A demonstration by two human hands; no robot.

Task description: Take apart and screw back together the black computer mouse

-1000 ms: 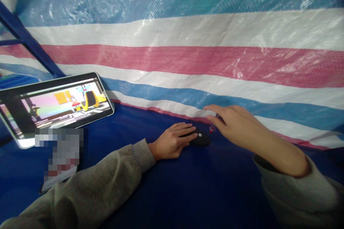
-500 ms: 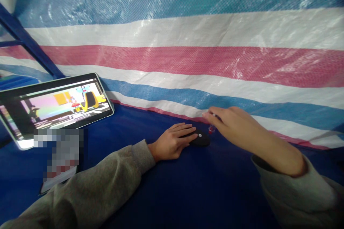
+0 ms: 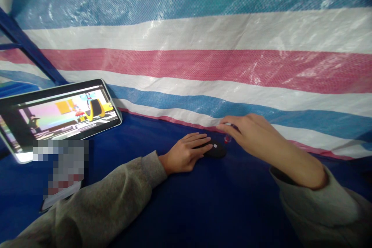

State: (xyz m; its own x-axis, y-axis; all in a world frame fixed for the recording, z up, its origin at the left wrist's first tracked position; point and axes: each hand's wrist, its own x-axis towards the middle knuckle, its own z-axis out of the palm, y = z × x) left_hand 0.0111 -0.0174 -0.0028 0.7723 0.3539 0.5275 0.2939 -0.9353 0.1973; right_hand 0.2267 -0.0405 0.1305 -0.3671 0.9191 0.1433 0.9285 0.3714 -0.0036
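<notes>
- A striped tarp (image 3: 203,62) hangs behind a blue table (image 3: 221,201).
- The left hand (image 3: 184,153) lies flat, fingers resting on a black disc (image 3: 215,150) near the table's back edge.
- The right hand (image 3: 250,133) pinches a small red-tipped tool (image 3: 227,138) just beside the disc.
- A tablet (image 3: 58,118) leans at the left.

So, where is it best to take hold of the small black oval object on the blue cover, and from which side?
Grip the black oval object across its narrow width, at the right end, coming from above and the right. It lies flat and low, and the left hand already covers its left end. The right hand, pinching a small red-tipped item, hovers just right of it.
</notes>
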